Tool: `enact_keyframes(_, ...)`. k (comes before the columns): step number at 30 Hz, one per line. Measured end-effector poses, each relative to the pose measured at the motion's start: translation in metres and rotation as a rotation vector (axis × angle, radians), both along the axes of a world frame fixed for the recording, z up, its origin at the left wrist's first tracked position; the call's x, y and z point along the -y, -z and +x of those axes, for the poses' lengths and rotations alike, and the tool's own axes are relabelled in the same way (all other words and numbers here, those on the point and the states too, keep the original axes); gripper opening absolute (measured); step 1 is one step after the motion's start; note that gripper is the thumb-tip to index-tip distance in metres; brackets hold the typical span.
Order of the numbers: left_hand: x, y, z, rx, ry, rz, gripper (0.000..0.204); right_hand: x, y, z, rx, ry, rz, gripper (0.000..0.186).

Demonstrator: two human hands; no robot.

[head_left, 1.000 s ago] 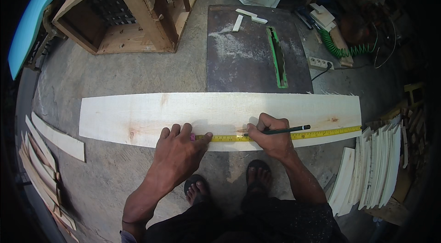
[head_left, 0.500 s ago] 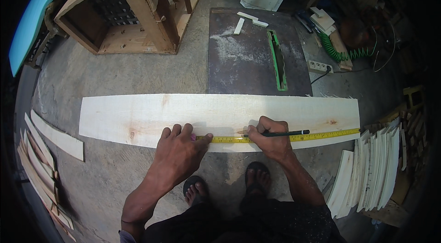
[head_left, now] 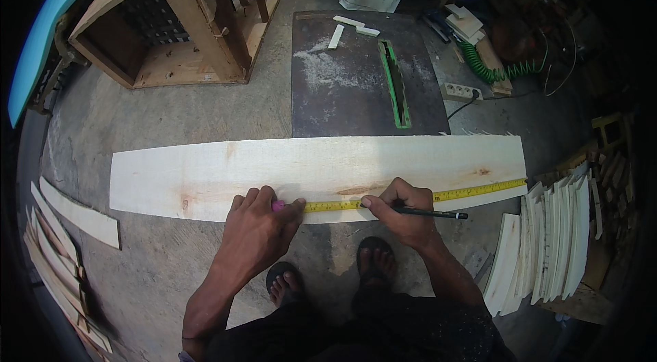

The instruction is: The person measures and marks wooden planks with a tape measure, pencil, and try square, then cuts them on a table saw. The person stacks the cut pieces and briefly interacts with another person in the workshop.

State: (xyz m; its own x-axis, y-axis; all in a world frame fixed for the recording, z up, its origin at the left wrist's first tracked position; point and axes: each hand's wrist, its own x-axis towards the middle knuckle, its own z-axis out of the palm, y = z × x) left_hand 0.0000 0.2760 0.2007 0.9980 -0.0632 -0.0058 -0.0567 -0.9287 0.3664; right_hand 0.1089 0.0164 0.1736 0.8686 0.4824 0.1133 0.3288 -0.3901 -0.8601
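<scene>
A long pale wooden board [head_left: 287, 163] lies across in front of me. Along its near edge runs a yellow tape measure [head_left: 475, 190], drawn out to the board's right end. My left hand [head_left: 256, 225] is closed round the tape's pink case [head_left: 277, 205], most of which is hidden under the fingers, with the thumb against the blade. In my right hand [head_left: 404, 215] is a dark pencil [head_left: 438, 213], gripped between thumb and fingers. Its point end is at the thumb, close to the tape and the board's surface; whether it touches cannot be made out.
Beyond the board stands a dark table saw top [head_left: 342, 98] with a green-edged slot and small wood offcuts [head_left: 335, 37]. A wooden frame [head_left: 185, 74] rests at the far left. Curved wood strips are stacked left [head_left: 79, 211] and right [head_left: 558, 239]. A power strip [head_left: 460, 92] lies far right.
The pencil's back end has dipped, and my right hand has turned slightly at the tape. My left hand still holds the case. The whole view has shifted a little.
</scene>
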Motion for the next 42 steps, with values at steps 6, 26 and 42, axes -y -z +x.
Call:
enact_keyframes(6,0.001,-0.002,0.005,0.019,-0.032,0.035,0.028,-0.018,0.007,0.017,-0.07,0.018,-0.05,0.037)
enact_keyframes(26,-0.006,0.0,0.007,0.009,0.011,-0.052,0.025,-0.02,0.007,0.018,-0.058,0.007,-0.08,0.038)
enact_keyframes(42,0.006,-0.014,-0.018,-0.133,-0.041,-0.407,0.03,0.068,-0.028,-0.015,0.145,0.299,0.3,0.038)
